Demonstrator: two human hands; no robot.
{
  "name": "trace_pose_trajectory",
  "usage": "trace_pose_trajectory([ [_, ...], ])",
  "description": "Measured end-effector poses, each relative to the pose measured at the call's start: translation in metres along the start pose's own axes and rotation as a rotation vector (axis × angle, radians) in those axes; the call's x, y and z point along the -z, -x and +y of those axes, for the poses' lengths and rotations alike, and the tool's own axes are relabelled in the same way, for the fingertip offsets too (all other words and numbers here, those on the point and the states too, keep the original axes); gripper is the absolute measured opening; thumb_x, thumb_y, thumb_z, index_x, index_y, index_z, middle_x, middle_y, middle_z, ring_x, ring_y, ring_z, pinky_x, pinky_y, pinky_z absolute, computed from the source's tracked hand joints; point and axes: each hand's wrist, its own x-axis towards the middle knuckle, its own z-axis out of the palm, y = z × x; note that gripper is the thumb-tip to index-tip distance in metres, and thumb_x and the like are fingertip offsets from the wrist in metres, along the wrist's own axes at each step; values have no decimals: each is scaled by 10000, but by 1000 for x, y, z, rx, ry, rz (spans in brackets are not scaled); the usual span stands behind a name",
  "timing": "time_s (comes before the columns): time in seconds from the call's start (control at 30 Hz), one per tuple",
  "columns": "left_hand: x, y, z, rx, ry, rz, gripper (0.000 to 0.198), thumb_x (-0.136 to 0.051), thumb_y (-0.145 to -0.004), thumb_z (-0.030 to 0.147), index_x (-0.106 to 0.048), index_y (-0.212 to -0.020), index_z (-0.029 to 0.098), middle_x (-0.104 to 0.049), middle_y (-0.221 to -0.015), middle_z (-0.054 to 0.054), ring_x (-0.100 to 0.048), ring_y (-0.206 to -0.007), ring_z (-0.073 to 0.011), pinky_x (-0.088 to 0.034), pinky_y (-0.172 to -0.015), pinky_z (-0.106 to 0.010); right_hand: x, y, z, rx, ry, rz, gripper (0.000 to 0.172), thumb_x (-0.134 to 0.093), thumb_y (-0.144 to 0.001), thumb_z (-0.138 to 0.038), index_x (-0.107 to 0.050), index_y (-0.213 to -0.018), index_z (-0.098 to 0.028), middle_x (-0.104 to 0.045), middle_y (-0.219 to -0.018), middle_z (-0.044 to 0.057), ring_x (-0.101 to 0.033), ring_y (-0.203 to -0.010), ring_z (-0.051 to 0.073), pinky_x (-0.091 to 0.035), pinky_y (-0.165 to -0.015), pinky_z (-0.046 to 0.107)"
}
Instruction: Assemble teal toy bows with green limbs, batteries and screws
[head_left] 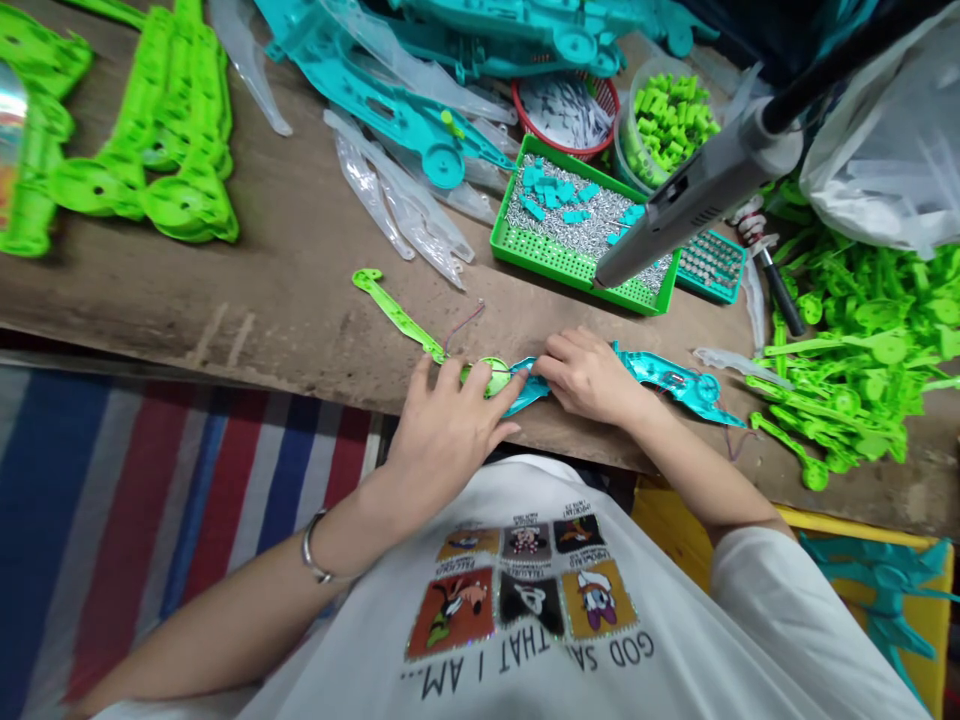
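Observation:
A long turquoise plastic shell (673,379) with a hollow inner side lies at the table's front edge, its middle under my right hand (589,377). The fingers of that hand are bunched and bent down on the shell; their tips hide what they pinch. My left hand (450,425) reaches over a green plastic part (495,377) at the shell's left end. Its fingers are curved over the part with the thumb on the near side, and the index fingertip touches the shell. From there a slim green arm piece (397,315) sticks out leftward, beside a thin wire (466,318).
A green tray (540,247) holds screws and small turquoise pieces, with a grey electric screwdriver (697,180) hanging over it. Behind stand a red basket (611,100) and a tub (630,150) of green bits. Green parts (862,370) heap at right; turquoise shells (442,165) lie behind.

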Motion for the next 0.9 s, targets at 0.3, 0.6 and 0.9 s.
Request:
trace_pose_trajectory([
  [0.3,0,1,0,11,9,4,646,-688,-926,348,-479,-1537,318,-602,-1216,-162,-522,-1201,-402,-412,-1072,-638,0,0,5,23,-48,14,340,-356,-1085,-266,-678,-1029,-172,-587,-936,94,-480,-875,236,-348,-814,358],
  [0.6,2,0,1,9,-6,-12,609,-678,-918,260,-515,-1502,315,-602,-1221,-165,-550,-1177,-397,-431,-1060,-632,6,-4,10,131,92,-6,352,-366,-1086,-287,-681,-946,-210,-572,-957,92,-443,-903,244,-294,-771,382],
  [0.9,6,-1,5,1,-102,-73,589,-655,-930,269,-525,-1504,245,-609,-1194,-180,-548,-1178,-403,-445,-1044,-614,14,-9,7,114,107,-27,310,-448,-1066,-271,-711,-919,-199,-579,-937,95,-445,-887,244,-297,-755,386],
])
